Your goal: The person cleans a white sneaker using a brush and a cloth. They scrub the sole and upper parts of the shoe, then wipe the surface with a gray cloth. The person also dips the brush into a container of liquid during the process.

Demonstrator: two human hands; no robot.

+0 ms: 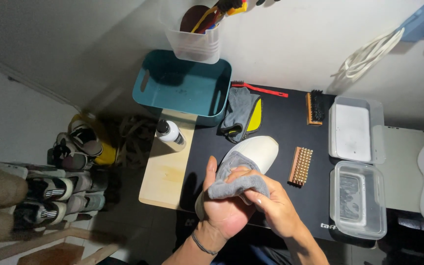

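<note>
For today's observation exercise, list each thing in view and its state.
White shoe: on its side, held.
Grey cloth: gripped, on the shoe.
Left hand: holding the shoe.
Right hand: gripping the cloth.
Clear container: open, holds water.
Lid: off.
Spray bottle: capped, lying down.

A black mat (280, 132) is covering the wooden desk (163, 176), carrying two brushes (301, 166), a grey cloth (239, 114) and two plastic containers (357, 198).

White shoe (256, 149) on black desk mat (285, 118); wooden bristle brush (301, 166) right of it, teal plastic basket (182, 86) behind, two clear plastic containers (357, 198) far right.
</note>
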